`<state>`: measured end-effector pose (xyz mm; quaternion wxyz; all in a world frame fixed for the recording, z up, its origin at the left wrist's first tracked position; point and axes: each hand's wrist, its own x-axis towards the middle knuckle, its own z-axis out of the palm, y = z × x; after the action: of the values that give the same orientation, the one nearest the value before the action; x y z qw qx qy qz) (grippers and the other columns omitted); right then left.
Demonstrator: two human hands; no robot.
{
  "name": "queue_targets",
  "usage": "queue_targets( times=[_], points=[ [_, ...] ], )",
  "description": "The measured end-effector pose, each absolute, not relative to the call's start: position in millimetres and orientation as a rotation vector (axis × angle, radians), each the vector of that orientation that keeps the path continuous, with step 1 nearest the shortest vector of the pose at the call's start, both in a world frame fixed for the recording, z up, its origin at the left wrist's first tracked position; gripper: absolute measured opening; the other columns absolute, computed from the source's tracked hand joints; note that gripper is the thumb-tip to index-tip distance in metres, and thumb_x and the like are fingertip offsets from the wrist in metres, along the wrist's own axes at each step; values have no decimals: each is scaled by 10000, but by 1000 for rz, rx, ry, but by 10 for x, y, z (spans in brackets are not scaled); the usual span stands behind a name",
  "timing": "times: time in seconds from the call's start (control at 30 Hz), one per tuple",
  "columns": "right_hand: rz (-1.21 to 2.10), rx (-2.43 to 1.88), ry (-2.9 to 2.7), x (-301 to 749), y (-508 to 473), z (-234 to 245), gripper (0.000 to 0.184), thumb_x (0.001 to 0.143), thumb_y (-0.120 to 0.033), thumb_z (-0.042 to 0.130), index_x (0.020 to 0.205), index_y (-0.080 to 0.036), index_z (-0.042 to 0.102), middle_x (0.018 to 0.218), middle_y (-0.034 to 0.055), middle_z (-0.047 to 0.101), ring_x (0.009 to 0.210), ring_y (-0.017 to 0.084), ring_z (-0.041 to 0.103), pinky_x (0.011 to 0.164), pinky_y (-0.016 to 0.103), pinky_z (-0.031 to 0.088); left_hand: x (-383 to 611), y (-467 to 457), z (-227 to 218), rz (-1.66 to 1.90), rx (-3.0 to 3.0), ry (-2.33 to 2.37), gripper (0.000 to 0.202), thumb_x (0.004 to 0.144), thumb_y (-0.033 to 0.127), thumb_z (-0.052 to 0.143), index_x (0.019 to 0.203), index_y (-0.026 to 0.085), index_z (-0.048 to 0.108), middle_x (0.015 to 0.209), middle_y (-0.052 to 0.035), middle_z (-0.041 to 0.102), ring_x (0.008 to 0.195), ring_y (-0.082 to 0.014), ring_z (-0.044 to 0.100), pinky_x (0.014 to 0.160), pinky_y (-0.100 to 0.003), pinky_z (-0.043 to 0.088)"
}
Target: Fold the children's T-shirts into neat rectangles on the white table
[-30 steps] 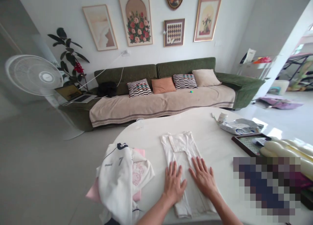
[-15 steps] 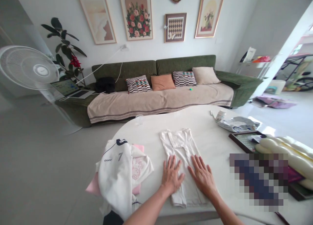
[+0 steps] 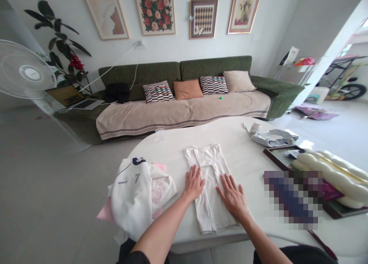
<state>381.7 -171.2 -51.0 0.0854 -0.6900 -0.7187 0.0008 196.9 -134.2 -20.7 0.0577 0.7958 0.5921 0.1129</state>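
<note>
A white garment (image 3: 209,179), folded into a long narrow strip, lies flat on the white table (image 3: 247,164). My left hand (image 3: 193,183) presses flat on its left side, fingers stretched out, holding nothing. My right hand (image 3: 231,195) lies flat on its right side, fingers spread and pointing away from me. Both palms rest on the cloth, with a narrow gap of fabric between them.
A heap of clothes (image 3: 135,195), a white shirt with a 7 on top of pink items, sits at the table's left edge. At the right are a dark tray (image 3: 277,156), crumpled paper packaging (image 3: 270,136) and a cream ridged cushion (image 3: 330,174). Beyond stand a green sofa (image 3: 186,91) and a fan (image 3: 25,70).
My left hand has slid forward along the garment, away from me. My right hand stays about where it was. The view has tilted down a little.
</note>
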Motion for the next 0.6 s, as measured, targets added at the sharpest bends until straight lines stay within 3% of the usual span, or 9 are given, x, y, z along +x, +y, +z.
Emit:
queue_targets(
  times=[0.13, 0.43, 0.6],
  points=[
    [-10, -2043, -2139, 3819, -1717, -498, 583, 887, -498, 220, 1398, -219, 189, 1457, 42, 190, 1339, 221, 106, 1021, 507, 187, 1963, -1323, -339, 328, 2418, 1798, 617, 862, 499, 285, 1396, 201, 205, 1467, -64, 174, 1342, -246, 99, 1057, -449, 191],
    [65, -2023, -2109, 3790, -1721, -474, 586, 881, -490, 243, 1400, -225, 178, 1456, 56, 197, 1340, 227, 98, 1020, 510, 178, 1969, -1358, -276, 334, 2430, 1832, 569, 871, 458, 303, 1385, 220, 243, 1459, -49, 207, 1340, -241, 115, 1057, -448, 193],
    [89, -1982, -1979, 4035, -1722, -365, 634, 865, -510, 233, 1408, -211, 102, 1442, 102, 224, 1303, 225, 235, 993, 479, 251, 1958, -1349, -288, 365, 2437, 1823, 567, 871, 463, 301, 1382, 225, 250, 1458, -42, 212, 1339, -235, 124, 1055, -432, 204]
  ],
)
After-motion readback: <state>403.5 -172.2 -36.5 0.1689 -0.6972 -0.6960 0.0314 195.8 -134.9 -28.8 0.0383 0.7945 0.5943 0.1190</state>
